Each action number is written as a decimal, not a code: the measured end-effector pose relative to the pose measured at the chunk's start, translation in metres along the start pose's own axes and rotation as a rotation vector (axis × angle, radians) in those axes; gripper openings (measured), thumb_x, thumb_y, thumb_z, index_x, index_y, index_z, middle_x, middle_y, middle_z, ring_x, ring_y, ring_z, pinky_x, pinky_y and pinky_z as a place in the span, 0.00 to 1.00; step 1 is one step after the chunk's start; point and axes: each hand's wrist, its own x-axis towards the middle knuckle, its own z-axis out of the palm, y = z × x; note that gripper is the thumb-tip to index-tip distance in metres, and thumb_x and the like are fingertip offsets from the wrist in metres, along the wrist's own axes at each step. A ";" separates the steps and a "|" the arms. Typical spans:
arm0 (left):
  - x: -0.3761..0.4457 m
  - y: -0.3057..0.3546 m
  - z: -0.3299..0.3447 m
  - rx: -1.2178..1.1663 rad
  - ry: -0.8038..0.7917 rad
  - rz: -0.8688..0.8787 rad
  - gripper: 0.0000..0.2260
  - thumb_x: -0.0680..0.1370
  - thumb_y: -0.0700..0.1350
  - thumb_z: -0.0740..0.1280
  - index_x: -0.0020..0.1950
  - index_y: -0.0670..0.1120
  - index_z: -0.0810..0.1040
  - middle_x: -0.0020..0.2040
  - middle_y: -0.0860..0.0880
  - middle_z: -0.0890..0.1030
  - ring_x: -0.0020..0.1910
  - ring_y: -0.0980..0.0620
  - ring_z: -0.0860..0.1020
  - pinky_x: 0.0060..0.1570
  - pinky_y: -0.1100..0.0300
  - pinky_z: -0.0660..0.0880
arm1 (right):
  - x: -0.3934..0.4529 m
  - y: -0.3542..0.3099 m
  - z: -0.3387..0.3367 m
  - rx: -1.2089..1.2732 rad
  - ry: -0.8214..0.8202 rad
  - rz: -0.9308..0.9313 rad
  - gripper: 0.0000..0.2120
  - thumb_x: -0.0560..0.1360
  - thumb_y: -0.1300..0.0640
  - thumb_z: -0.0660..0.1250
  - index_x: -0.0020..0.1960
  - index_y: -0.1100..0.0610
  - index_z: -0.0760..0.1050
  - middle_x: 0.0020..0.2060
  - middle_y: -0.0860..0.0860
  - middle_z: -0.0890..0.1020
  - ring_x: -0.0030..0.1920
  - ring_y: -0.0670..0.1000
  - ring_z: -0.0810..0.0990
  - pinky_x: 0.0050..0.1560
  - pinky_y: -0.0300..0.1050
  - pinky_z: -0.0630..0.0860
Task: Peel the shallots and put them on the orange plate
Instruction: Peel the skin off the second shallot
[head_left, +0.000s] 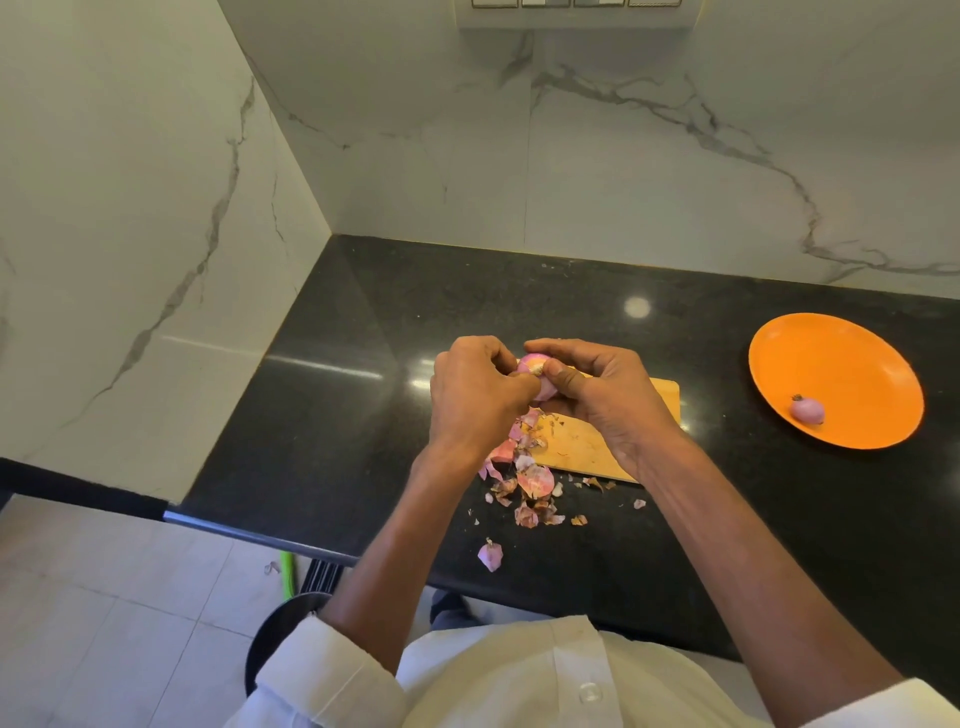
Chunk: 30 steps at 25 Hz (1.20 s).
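Note:
A pink shallot is held above the wooden cutting board, mostly hidden by fingers. My left hand pinches it from the left, and my right hand grips it from the right with the thumb pressed on its top. At the right of the black counter sits the orange plate, with one peeled shallot near its front edge.
Loose pink and brown shallot skins litter the board's left end and the counter towards its front edge. Marble walls close the back and left. A dark round stool and a green stick stand on the floor.

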 end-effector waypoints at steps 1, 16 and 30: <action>0.002 -0.001 -0.002 -0.040 -0.010 -0.002 0.05 0.75 0.42 0.79 0.42 0.47 0.84 0.36 0.49 0.86 0.36 0.49 0.87 0.41 0.42 0.86 | 0.000 0.000 -0.001 0.025 -0.012 -0.003 0.12 0.81 0.66 0.69 0.60 0.56 0.86 0.59 0.56 0.87 0.57 0.55 0.88 0.49 0.49 0.87; 0.011 -0.002 -0.007 -0.325 -0.047 0.186 0.08 0.82 0.42 0.75 0.58 0.41 0.88 0.47 0.48 0.89 0.46 0.52 0.89 0.49 0.55 0.86 | 0.005 -0.011 -0.006 0.246 0.058 0.025 0.12 0.82 0.64 0.68 0.63 0.59 0.84 0.60 0.57 0.86 0.59 0.58 0.87 0.53 0.51 0.86; 0.000 -0.013 0.004 -0.563 -0.133 0.029 0.13 0.83 0.43 0.73 0.67 0.42 0.83 0.56 0.46 0.89 0.55 0.48 0.88 0.56 0.52 0.86 | 0.004 -0.008 -0.001 0.314 0.146 0.036 0.14 0.80 0.62 0.72 0.65 0.57 0.83 0.58 0.56 0.87 0.57 0.55 0.87 0.47 0.43 0.84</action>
